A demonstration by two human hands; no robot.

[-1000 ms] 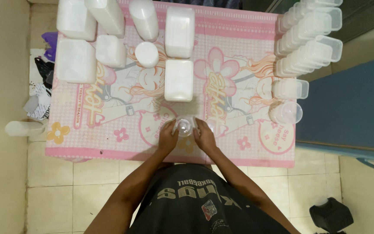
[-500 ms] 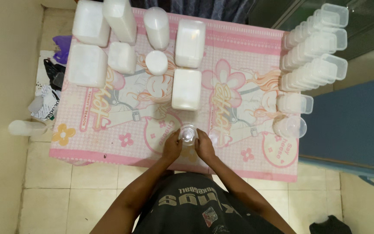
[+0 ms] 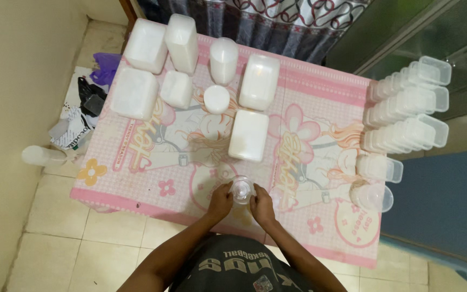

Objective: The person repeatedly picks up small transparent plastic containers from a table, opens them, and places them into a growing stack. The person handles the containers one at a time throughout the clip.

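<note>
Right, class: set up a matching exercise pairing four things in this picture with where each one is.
Things:
1 small clear cup
2 stacked clear tubs
3 round white lid
4 purple bag

Places:
A on the floor, left of the table
B between both hands
C table's right edge
D among the white containers

Pairs: 1-B, 2-C, 3-D, 4-A

A home room; tiled floor, patterned curtain, pink cartoon tablecloth

White lidded tubs, square and round, stand on the table's far left half. Clear stacked containers line its right edge. Crumpled printed bags lie on the floor left.
</note>
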